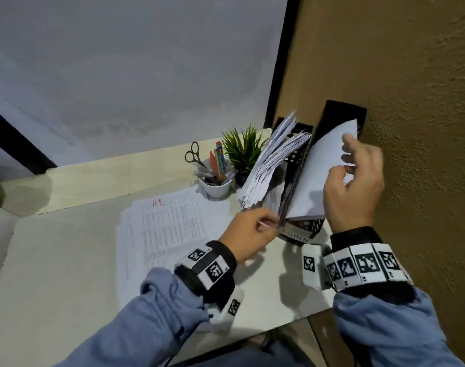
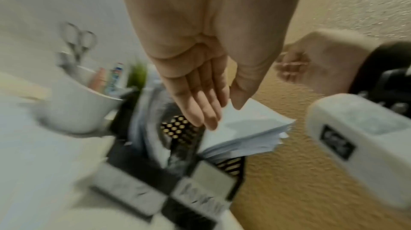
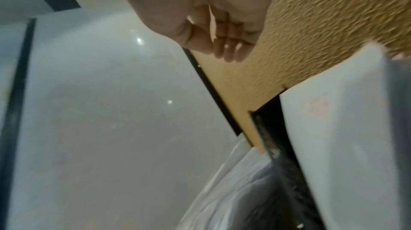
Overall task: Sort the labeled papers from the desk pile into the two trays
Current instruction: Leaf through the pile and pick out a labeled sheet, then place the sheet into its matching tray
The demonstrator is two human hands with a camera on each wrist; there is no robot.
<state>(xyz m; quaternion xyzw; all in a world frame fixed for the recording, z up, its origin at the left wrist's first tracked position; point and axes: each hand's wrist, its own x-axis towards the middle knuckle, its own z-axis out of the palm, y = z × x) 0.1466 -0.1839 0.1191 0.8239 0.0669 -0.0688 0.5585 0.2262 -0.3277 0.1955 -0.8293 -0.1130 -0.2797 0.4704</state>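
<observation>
progress: both trays already hold many papers; desk pile, "HR" sheet on top, still left | right tray: right hand loosely open against its sheets | left tray: left hand fingers straight, holding nothing

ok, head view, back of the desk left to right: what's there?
scissors → white cup of pens → small green plant → left paper tray → right paper tray
</observation>
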